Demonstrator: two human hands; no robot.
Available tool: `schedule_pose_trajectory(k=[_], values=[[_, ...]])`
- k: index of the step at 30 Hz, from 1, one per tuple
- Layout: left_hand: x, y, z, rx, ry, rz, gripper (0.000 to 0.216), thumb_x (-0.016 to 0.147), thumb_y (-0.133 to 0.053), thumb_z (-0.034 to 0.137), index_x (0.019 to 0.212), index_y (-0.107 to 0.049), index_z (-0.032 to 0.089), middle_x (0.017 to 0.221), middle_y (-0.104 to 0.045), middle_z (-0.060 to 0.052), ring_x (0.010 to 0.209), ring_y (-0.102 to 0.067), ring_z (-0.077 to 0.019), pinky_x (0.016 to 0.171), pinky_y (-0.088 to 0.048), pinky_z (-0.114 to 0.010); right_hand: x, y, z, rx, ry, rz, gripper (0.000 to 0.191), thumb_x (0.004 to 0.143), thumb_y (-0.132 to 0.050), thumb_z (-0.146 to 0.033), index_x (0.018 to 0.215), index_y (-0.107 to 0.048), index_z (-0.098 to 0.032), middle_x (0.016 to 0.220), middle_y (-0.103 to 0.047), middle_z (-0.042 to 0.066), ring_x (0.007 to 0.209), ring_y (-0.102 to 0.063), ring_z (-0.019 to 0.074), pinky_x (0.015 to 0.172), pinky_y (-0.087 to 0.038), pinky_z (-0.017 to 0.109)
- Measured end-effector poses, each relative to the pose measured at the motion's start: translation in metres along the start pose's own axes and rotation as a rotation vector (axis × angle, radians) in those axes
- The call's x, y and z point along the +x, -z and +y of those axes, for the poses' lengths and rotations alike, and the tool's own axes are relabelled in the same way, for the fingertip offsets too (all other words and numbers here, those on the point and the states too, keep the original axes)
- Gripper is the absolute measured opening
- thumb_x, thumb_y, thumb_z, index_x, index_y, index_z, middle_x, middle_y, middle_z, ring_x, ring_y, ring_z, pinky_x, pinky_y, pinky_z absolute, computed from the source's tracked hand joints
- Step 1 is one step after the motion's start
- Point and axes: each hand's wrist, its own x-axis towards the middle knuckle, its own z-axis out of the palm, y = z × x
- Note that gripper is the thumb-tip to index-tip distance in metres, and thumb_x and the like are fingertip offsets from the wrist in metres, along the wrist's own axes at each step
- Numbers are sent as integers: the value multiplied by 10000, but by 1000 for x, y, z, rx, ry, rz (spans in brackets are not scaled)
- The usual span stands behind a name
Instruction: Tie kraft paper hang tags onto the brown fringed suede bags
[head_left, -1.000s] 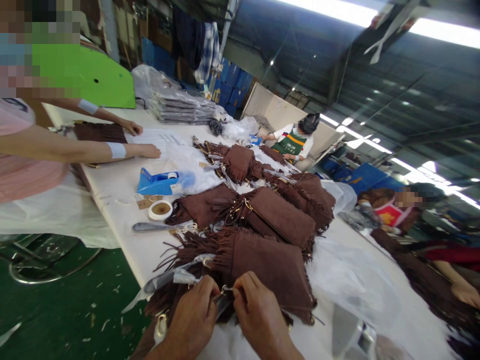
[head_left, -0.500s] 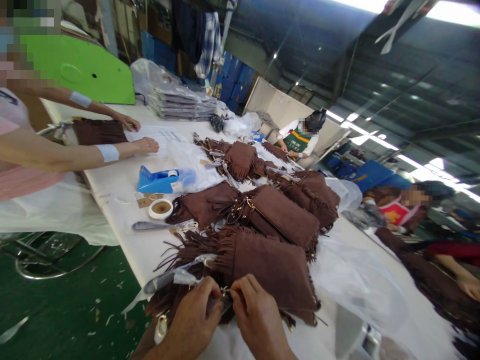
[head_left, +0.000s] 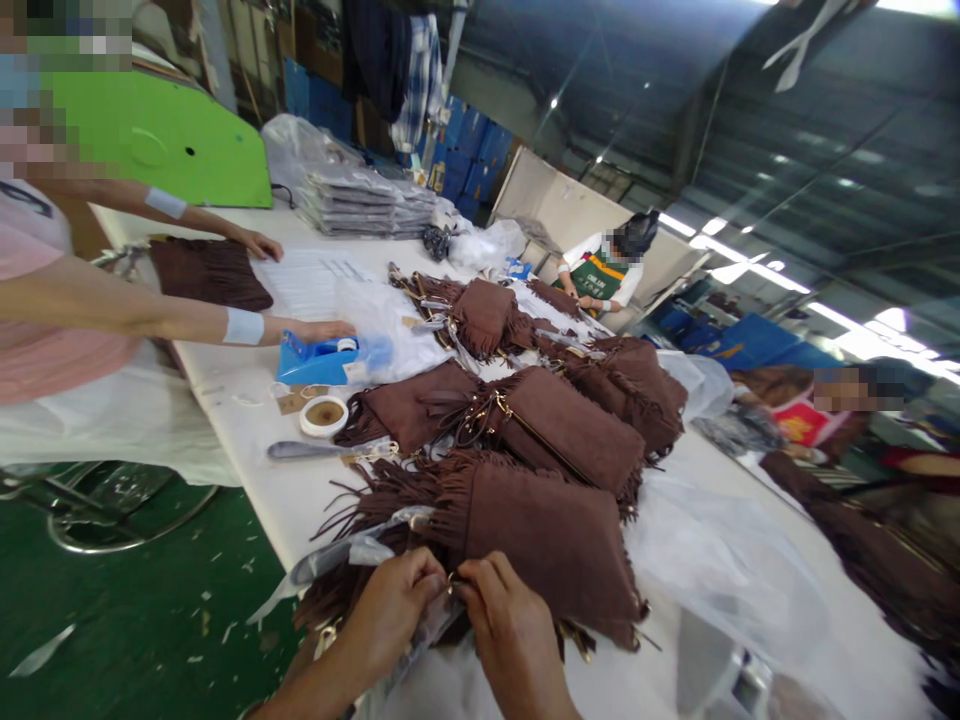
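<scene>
Near the front of the table, my left hand [head_left: 391, 615] and my right hand [head_left: 510, 622] meet with fingertips pinched on a small gold-coloured metal clasp [head_left: 451, 582]. Its exact shape is partly covered by my fingers. Clear plastic wrapping [head_left: 429, 628] hangs below my left hand. Just beyond my hands lies a dark brown fringed suede bag [head_left: 551, 540], its fringe spread to the left. A wrapped strap end [head_left: 319, 565] sticks out to the left of my left wrist.
Several more brown fringed bags [head_left: 566, 425] lie farther up the table. A blue tape dispenser [head_left: 319, 360], a white tape roll [head_left: 323, 415] and clear plastic bags [head_left: 720, 560] surround them. A co-worker's arm [head_left: 202, 320] reaches in from the left; another person [head_left: 600, 270] works at the far end.
My hands stay together at the clasp, the fingertips slightly shifted. The left co-worker's nearer hand has moved right, behind the blue tape dispenser.
</scene>
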Motion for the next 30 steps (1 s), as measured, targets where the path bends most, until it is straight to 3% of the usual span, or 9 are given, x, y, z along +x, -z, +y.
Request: schedule_pose_trajectory(k=[3, 6, 11, 18, 25, 30], values=[[-9, 8, 5, 282, -119, 89, 248, 918, -349, 285, 781, -537, 201, 732, -611, -38, 679, -562, -195, 653, -354, -319, -7, 3, 1, 64, -24, 34, 172, 903, -486, -152, 998, -609, -228, 880, -621, 27, 747, -631, 164, 678, -467, 236], [-13, 16, 9, 361, -152, 142, 250, 945, -296, 277, 828, -507, 209, 761, -606, -41, 686, -570, -198, 659, -359, -324, -11, 7, -1, 166, -93, 28, 155, 872, -510, -134, 934, -612, -233, 840, -629, 7, 743, -626, 159, 678, -461, 231], [-10, 25, 21, 197, -134, 138, 279, 964, -288, 351, 827, -496, 224, 702, -588, 3, 683, -573, -191, 661, -378, -301, 3, 11, -11, 265, -125, 7, 173, 907, -464, -151, 934, -619, -224, 859, -640, 13, 790, -620, 156, 707, -442, 229], [-7, 29, 36, 110, -204, 107, 278, 967, -335, 374, 829, -521, 221, 676, -584, 14, 652, -554, -183, 648, -380, -296, 18, 8, -21, 154, -54, -39, 210, 893, -472, -111, 904, -644, -231, 831, -664, 4, 748, -632, 147, 661, -401, 218], [2, 24, 36, -182, -112, 98, 269, 926, -403, 395, 799, -535, 197, 592, -577, 18, 539, -513, -156, 547, -388, -262, 18, 6, -17, 186, -118, -41, 175, 904, -478, -134, 862, -621, -226, 800, -659, -12, 734, -620, 147, 671, -390, 224], [5, 21, 34, -211, -117, 117, 265, 916, -425, 381, 768, -542, 195, 556, -560, 28, 515, -493, -143, 537, -379, -249, 19, 4, -15, 184, -110, -67, 167, 914, -485, -155, 904, -632, -232, 860, -670, -7, 782, -629, 152, 691, -386, 225]])
